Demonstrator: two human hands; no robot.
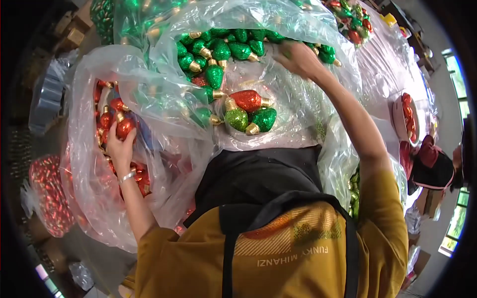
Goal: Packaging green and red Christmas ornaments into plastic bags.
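Note:
My left hand (121, 144), with a bracelet at the wrist, reaches into a clear plastic bag (87, 99) of red bulb ornaments. Its fingers are closed round a red glitter bulb ornament (124, 127) with a gold base. My right hand (300, 58) is stretched toward the far side, beside green glitter bulb ornaments (221, 50) spilling from a large clear bag (258, 16). Motion smears its fingers, so their state is hard to make out. Before me lie three bulbs together: a red one (247, 100), a lime green one (236, 119) and a dark green one (263, 119).
A sealed bag of red bulbs (49, 196) stands at far left. On the right, lime green bulbs (354, 191) show inside another clear bag. Mixed bulbs (354, 22) lie at far right on the plastic-covered table (385, 54), and a tub (400, 119) holds red bulbs. Another person (431, 164) is at the right.

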